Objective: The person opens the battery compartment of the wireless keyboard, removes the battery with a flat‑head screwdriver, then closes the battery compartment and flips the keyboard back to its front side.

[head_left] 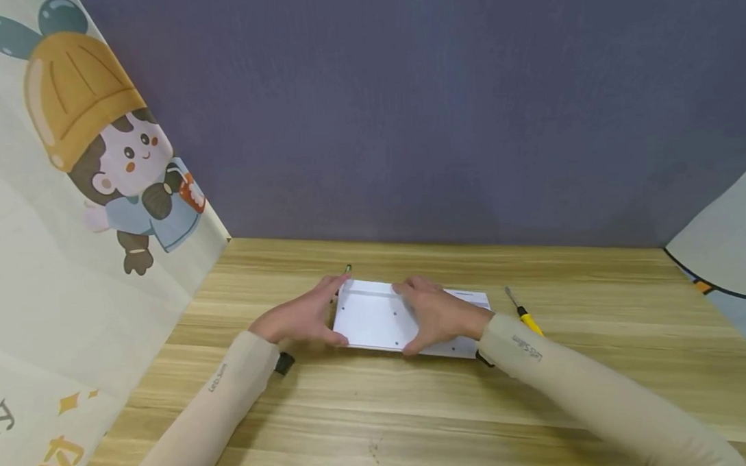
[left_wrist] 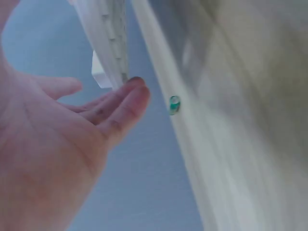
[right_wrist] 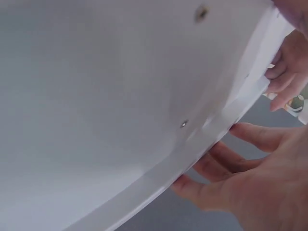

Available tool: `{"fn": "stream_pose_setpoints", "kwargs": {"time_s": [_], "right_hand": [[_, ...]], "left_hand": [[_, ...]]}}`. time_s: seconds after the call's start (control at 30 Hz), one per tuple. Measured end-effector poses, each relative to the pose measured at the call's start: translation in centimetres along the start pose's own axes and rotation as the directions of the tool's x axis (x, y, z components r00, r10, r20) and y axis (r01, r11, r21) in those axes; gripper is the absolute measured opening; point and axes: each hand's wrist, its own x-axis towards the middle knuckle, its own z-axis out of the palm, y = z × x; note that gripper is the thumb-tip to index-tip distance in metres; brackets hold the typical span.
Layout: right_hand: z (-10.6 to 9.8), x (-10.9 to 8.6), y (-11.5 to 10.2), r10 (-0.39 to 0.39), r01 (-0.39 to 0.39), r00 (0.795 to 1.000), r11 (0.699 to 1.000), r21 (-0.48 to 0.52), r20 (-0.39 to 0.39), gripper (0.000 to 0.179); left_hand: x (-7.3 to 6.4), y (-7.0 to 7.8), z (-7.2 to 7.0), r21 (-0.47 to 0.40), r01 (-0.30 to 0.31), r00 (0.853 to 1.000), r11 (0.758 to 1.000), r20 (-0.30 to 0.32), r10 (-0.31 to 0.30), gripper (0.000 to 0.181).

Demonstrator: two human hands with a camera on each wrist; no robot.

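A white keyboard [head_left: 370, 315] lies underside up over the wooden table, its back dotted with small screw holes. Rows of keys show along its side in the left wrist view [left_wrist: 113, 33]. My left hand [head_left: 304, 315] holds its left end, thumb at the near edge and fingers at the far edge. Farther right, my right hand [head_left: 440, 313] spans the board, thumb on the near edge and fingers over the far one. In the right wrist view, the right fingertips [right_wrist: 180, 183] press against the board's raised rim [right_wrist: 207, 130].
A screwdriver with a yellow and black handle [head_left: 529, 318] lies right of the keyboard. Beyond its left end is a small green-tipped object [head_left: 348, 268]. A black piece [head_left: 284, 363] sits by the left sleeve. A dark blue panel [head_left: 437, 121] stands behind the table [head_left: 367, 418].
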Motion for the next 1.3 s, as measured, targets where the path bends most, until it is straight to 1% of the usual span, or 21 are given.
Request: {"fn": "stream_pose_setpoints", "kwargs": {"time_s": [0.07, 0.13, 0.2, 0.33, 0.4, 0.47, 0.53, 0.63, 0.77, 0.83, 0.93, 1.03, 1.07, 1.13, 1.17, 1.3], "right_hand": [[-0.3, -0.2, 0.1, -0.007, 0.007, 1.0, 1.0, 0.009, -0.022, 0.117], [-0.5, -0.4, 0.2, -0.018, 0.019, 0.999, 1.0, 0.02, -0.046, 0.116], [-0.8, -0.5, 0.2, -0.023, 0.024, 0.998, 0.999, 0.027, -0.063, 0.116], [-1.2, -0.7, 0.4, -0.016, 0.02, 0.997, 0.999, 0.048, -0.081, 0.115], [-1.4, -0.8, 0.5, -0.007, 0.013, 0.996, 0.998, 0.067, -0.085, 0.116], [-1.7, -0.9, 0.5, -0.004, 0.012, 0.995, 0.996, 0.088, -0.097, 0.116], [-1.9, -1.1, 0.5, -0.01, 0.022, 0.993, 0.994, 0.104, -0.114, 0.116], [-2.2, -1.2, 0.6, -0.028, 0.045, 0.989, 0.992, 0.12, -0.147, 0.117], [-2.5, -1.4, 0.5, -0.051, 0.077, 0.981, 0.988, 0.136, -0.189, 0.116], [-2.6, -1.5, 0.5, -0.061, 0.093, 0.977, 0.984, 0.149, -0.205, 0.115], [-2.8, -1.6, 0.4, -0.073, 0.114, 0.971, 0.979, 0.17, -0.226, 0.114], [-2.9, -1.7, 0.3, -0.08, 0.129, 0.966, 0.973, 0.19, -0.246, 0.114], [-2.9, -1.8, 0.3, -0.082, 0.134, 0.964, 0.972, 0.195, -0.253, 0.114], [-2.9, -1.8, 0.3, -0.088, 0.146, 0.959, 0.968, 0.202, -0.27, 0.115], [-2.9, -1.9, 0.3, -0.089, 0.151, 0.956, 0.967, 0.206, -0.28, 0.115], [-2.9, -2.0, 0.2, -0.097, 0.172, 0.942, 0.961, 0.214, -0.321, 0.115]], "left_hand": [[-0.1, 0.2, -0.4, -0.01, -0.017, 1.0, 1.0, -0.02, 0.017, 0.124], [-0.2, 0.4, -0.8, -0.02, -0.055, 0.998, 0.998, -0.045, 0.054, 0.122], [-0.3, 0.6, -1.1, -0.036, -0.08, 0.995, 0.996, -0.067, 0.078, 0.121], [-0.4, 0.9, -1.8, -0.052, -0.152, 0.983, 0.987, -0.111, 0.145, 0.116], [-0.5, 1.2, -2.1, -0.054, -0.199, 0.971, 0.979, -0.144, 0.19, 0.113], [-0.5, 1.5, -2.5, -0.055, -0.257, 0.953, 0.965, -0.179, 0.244, 0.111], [-0.5, 1.8, -2.9, -0.066, -0.299, 0.937, 0.952, -0.21, 0.28, 0.11], [-0.5, 2.2, -3.4, -0.076, -0.337, 0.918, 0.938, -0.245, 0.311, 0.109], [-0.5, 3.0, -4.0, -0.08, -0.375, 0.899, 0.924, -0.274, 0.342, 0.11], [-0.7, 3.7, -4.3, -0.077, -0.399, 0.886, 0.914, -0.289, 0.363, 0.11], [-1.2, 5.5, -5.0, -0.087, -0.427, 0.873, 0.9, -0.301, 0.385, 0.107], [-1.7, 6.9, -5.5, -0.107, -0.465, 0.854, 0.879, -0.317, 0.414, 0.1], [-1.8, 7.2, -5.6, -0.114, -0.479, 0.846, 0.87, -0.325, 0.423, 0.098], [-1.6, 7.0, -5.6, -0.11, -0.522, 0.815, 0.846, -0.357, 0.457, 0.095], [-1.3, 6.8, -5.5, -0.108, -0.546, 0.796, 0.83, -0.376, 0.475, 0.094], [-0.1, 5.8, -5.2, -0.071, -0.647, 0.698, 0.759, -0.456, 0.552, 0.091]]}}
